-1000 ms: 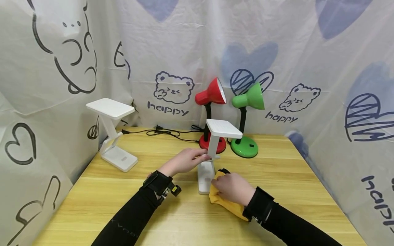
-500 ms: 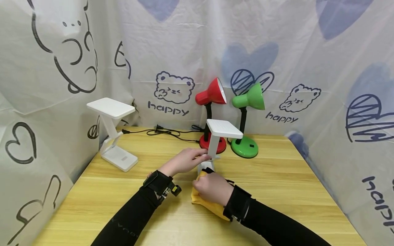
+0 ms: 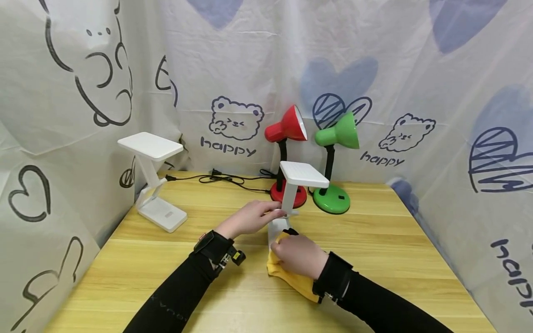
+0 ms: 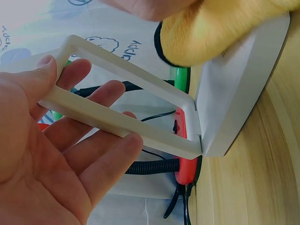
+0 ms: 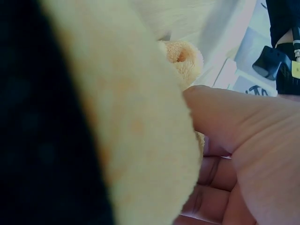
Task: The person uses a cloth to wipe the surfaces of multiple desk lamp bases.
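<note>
A white desk lamp (image 3: 288, 196) stands upright at mid table. My left hand (image 3: 251, 217) grips its hinged lower frame (image 4: 105, 122); in the left wrist view the thumb and fingers lie round the frame's bars. My right hand (image 3: 300, 256) holds a bunched yellow cloth (image 3: 291, 280) with a black edge against the lamp's white base (image 4: 243, 93). Part of the base is hidden under the cloth and hand. The cloth (image 5: 136, 126) fills much of the right wrist view, with the thumb pressed against it.
Another white desk lamp (image 3: 161, 215) stands at the left. Behind the middle lamp are a red lamp (image 3: 287, 127) and a green lamp (image 3: 331, 199). Black cords (image 3: 225, 178) lie along the table's back edge. Printed curtains (image 3: 237, 55) enclose the wooden table (image 3: 391, 259).
My right hand has moved the cloth left from the base's right side across the base, then slightly back to the right. The left hand and the lamp have kept their place.
</note>
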Demonstrator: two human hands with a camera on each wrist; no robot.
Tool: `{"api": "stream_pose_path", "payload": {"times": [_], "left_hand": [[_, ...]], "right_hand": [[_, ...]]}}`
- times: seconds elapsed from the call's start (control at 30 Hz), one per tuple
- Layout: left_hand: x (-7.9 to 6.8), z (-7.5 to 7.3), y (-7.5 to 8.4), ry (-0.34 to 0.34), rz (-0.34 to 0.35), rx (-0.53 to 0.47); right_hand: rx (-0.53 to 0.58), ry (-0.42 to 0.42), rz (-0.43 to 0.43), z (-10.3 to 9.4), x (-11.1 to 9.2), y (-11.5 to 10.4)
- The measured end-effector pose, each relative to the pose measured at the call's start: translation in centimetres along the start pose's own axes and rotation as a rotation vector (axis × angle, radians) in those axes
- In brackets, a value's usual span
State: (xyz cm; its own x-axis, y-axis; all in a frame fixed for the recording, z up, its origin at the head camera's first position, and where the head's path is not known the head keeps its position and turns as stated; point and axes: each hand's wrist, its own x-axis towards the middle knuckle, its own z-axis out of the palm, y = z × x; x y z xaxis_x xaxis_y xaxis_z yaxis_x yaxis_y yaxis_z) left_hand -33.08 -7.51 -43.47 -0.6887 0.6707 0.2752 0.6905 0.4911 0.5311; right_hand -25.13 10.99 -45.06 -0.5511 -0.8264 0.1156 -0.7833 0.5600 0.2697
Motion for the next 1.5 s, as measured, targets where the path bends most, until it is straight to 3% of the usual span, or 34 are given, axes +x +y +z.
{"api": "stream_pose_path", "payload": {"times": [0.27,0.63,0.93,1.27,1.4,1.5], "left_hand": [[0.0,0.0,0.1,-0.004,-0.006,-0.006],[0.0,-0.1,0.3,-0.003,-0.01,0.001],[0.1,-0.1,0.2,-0.001,0.007,-0.005],[0.0,0.0,0.1,0.006,0.01,0.002],[0.0,0.1,0.0,0.012,0.017,0.013],[0.0,0.1,0.0,0.011,0.012,0.016]], "right_hand": [[-0.043,-0.171,0.049,0.3,-1.9,1.4],[0.039,-0.127,0.052,-0.1,-3.4,2.5],[0.003,-0.146,0.023,0.1,-1.8,1.8],[-0.041,0.125,-0.083,-0.1,1.6,-1.0],[-0.059,0.164,-0.084,-0.2,2.0,-1.3],[-0.02,0.143,-0.065,-0.3,1.7,-1.2]]}}
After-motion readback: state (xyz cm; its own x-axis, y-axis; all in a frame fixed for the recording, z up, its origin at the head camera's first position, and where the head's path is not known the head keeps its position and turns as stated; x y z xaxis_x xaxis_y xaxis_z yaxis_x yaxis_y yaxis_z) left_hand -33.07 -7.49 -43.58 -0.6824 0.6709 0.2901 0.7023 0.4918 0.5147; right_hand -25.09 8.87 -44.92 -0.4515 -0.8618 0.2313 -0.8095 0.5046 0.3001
